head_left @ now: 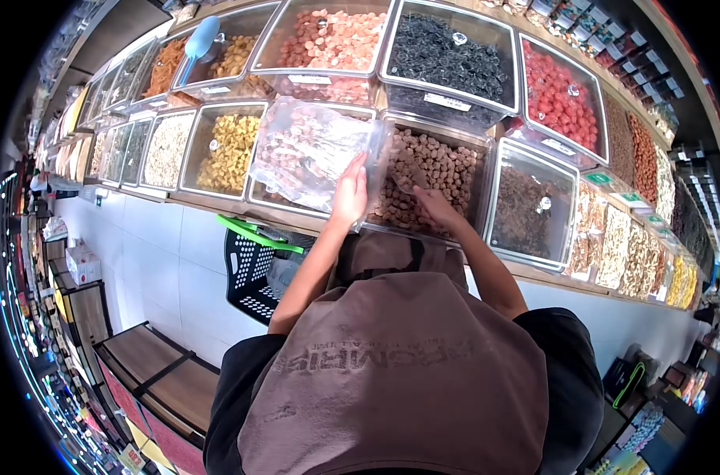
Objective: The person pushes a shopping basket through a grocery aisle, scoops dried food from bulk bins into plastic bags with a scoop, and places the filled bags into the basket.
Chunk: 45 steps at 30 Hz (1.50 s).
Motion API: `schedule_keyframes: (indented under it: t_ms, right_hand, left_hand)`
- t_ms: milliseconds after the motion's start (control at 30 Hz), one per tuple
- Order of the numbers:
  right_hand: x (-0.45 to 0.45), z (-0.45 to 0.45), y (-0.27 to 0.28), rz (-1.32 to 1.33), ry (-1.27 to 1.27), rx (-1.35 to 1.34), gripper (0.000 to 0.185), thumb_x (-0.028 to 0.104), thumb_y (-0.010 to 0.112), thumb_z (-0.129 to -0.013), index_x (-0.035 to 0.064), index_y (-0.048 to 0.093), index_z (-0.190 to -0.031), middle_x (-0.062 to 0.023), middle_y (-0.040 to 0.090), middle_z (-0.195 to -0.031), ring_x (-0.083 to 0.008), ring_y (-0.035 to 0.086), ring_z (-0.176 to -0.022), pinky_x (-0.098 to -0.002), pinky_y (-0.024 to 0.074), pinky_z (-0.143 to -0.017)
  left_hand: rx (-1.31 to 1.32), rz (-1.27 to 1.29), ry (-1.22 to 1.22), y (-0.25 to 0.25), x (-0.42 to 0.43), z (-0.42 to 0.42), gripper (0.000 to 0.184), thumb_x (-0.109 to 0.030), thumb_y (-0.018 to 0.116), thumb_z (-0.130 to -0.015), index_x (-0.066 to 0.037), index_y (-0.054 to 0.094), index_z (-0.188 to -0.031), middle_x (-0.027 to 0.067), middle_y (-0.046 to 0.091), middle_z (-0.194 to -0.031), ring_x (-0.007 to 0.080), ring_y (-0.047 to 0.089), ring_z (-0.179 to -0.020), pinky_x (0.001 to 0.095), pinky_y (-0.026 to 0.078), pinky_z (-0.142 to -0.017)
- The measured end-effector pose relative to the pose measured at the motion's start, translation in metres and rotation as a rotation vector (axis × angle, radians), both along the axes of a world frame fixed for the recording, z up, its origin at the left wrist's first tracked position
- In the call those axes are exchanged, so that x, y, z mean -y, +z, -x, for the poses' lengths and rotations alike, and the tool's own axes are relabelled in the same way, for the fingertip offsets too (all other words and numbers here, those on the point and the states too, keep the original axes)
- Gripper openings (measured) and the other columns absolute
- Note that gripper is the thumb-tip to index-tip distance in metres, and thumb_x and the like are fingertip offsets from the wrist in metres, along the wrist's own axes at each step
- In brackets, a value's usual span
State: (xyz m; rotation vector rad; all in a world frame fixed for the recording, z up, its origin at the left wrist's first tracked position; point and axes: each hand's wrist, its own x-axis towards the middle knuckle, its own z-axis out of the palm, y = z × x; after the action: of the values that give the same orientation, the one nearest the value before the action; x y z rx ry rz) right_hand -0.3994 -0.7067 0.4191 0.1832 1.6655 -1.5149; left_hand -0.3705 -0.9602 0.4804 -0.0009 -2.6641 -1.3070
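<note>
My left hand (350, 192) grips the edge of a clear plastic bag (308, 146), its fingers straight and pressed together along the bag's side. The bag lies over a bin to the left, and brownish pieces show through it. My right hand (438, 210) is closed round the handle of a see-through scoop (409, 176). The scoop's head is down among brown, wrinkled dried fruit (443, 162) in an uncovered bin; its outline is hard to make out against the fruit.
Lidded bins surround the uncovered one: yellow pieces (227, 154), dark dried fruit (451, 59), red fruit (558, 95) and a brown-filled bin (534, 206). A blue scoop (201, 39) rests on a back-left bin. A black basket (249, 269) with a green handle stands below, left of my body.
</note>
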Motion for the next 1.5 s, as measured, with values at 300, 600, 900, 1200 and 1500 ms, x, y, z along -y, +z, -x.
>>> schedule_keyframes:
  t_ms: [300,600,900,1200,1500]
  right_hand:
    - [-0.039,-0.010,0.109,-0.220,0.090,-0.208,0.052,0.049,0.048,-0.102,0.0048,0.049,-0.074,0.0003,0.042,-0.047,-0.0124,0.040,-0.032,-0.0297,0.0329,-0.033]
    - [0.118,0.034,0.126,-0.058,0.417,-0.920,0.029,0.030,0.053,-0.096,0.0028,0.060,-0.089,-0.0055,0.055,-0.060,-0.0198,0.059,-0.052,-0.0354,0.0503,-0.050]
    - [0.141,0.025,0.107,-0.561,0.480,-1.218,0.029,0.025,0.051,-0.095,-0.0003,0.064,-0.099,-0.0235,0.068,-0.088,-0.0390,0.067,-0.084,-0.0460,0.0534,-0.074]
    - [-0.029,-0.044,0.120,-0.679,0.182,-0.730,0.038,0.033,0.053,-0.097,-0.0050,0.059,-0.095,-0.0268,0.066,-0.088,-0.0439,0.065,-0.089,-0.0477,0.0496,-0.075]
    - [-0.006,-0.050,0.068,-0.852,0.155,-0.736,0.035,0.029,0.052,-0.090,-0.0052,0.063,-0.093,-0.0282,0.067,-0.087,-0.0442,0.066,-0.088,-0.0538,0.0514,-0.080]
  left_hand:
    - [-0.001,-0.434,-0.006,0.087,0.009,0.008,0.046,-0.030,0.037,-0.107,0.001,0.052,-0.137,0.0177,0.057,-0.136,0.0252,0.048,-0.132,0.0359,0.032,-0.113]
    - [-0.099,-0.162,-0.012,0.121,0.010,-0.003,0.043,-0.023,0.037,-0.106,0.003,0.051,-0.137,0.0217,0.054,-0.139,0.0322,0.049,-0.132,0.0369,0.033,-0.114]
    - [-0.105,0.165,0.020,0.087,0.011,-0.034,0.041,-0.010,0.047,-0.098,0.003,0.050,-0.137,0.0242,0.050,-0.141,0.0358,0.042,-0.137,0.0458,0.029,-0.115]
    - [0.033,0.482,-0.040,0.018,-0.012,-0.036,0.067,-0.022,0.063,-0.090,0.001,0.035,-0.147,0.0245,0.036,-0.151,0.0372,0.033,-0.142,0.0473,0.027,-0.116]
    - [0.039,0.503,-0.036,-0.034,0.001,-0.028,0.067,-0.013,0.057,-0.087,0.002,0.033,-0.148,0.0216,0.035,-0.154,0.0330,0.031,-0.144,0.0431,0.025,-0.119]
